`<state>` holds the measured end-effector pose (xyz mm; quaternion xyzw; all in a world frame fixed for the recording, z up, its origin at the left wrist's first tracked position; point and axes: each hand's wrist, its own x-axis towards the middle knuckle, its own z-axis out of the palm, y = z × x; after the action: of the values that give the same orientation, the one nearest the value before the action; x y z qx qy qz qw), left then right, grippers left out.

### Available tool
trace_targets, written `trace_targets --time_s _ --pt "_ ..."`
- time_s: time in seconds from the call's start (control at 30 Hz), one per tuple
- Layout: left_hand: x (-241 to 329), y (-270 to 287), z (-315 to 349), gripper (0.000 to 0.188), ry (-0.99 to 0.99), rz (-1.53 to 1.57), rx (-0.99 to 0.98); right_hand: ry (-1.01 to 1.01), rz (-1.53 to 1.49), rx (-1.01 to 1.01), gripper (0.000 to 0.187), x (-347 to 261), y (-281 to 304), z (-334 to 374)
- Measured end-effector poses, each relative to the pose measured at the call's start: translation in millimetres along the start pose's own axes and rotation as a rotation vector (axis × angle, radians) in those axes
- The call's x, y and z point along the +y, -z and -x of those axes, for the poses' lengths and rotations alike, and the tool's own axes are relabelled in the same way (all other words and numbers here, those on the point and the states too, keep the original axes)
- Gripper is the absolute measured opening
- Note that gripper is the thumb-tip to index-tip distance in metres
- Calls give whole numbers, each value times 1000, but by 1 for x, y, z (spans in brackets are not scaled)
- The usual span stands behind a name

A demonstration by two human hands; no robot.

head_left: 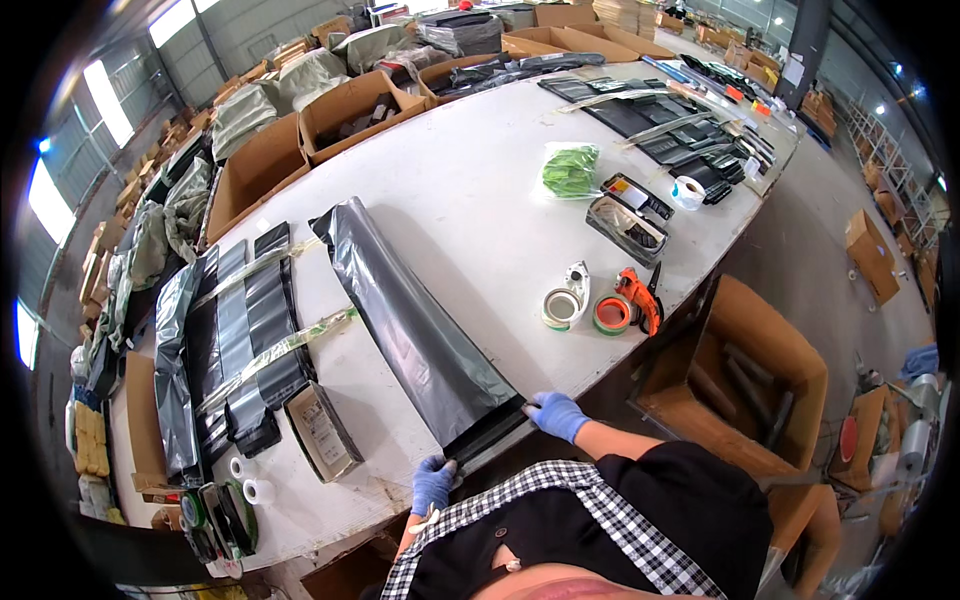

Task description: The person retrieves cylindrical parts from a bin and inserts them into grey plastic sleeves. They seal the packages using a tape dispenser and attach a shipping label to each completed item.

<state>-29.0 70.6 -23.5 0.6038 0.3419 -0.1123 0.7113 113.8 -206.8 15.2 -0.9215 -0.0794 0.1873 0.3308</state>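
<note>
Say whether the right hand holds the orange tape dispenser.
No, the orange tape dispenser lies on the table, away from the right hand.

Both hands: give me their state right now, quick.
Left hand: closed, holding the near left corner of the long dark plastic bag.
Right hand: closed, holding that bag's near right corner.

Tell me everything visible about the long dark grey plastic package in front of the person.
The long dark grey package looks like smooth, glossy plastic film, with bright reflections and slight creases. Its near end has a flatter, blacker strip. It lies lengthwise on the white table, slanting from far left to the near edge. The gloved left hand and right hand grip its near corners. Any contents are hidden.
</note>
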Motion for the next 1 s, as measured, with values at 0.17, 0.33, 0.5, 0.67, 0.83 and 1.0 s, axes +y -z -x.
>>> trace_targets --time_s 0.17,0.33,0.5,0.67,0.83,1.0 --pt "-3 -26 42 16 -87 168 4 548 108 458 16 -1 17 54" --pt "2 -36 38 20 -202 -29 13 939 -58 10 26 -58 -28 48" --pt "-5 -33 34 18 -296 -40 48 953 137 -10 17 -75 -51 27" --pt "-7 -37 33 18 -311 -116 103 947 201 -13 17 -71 -61 28" --pt "-1 -39 26 17 -232 -148 53 1023 65 -25 16 -53 -35 32" --pt "1 -19 44 21 -168 -188 58 417 422 -453 26 91 58 87"
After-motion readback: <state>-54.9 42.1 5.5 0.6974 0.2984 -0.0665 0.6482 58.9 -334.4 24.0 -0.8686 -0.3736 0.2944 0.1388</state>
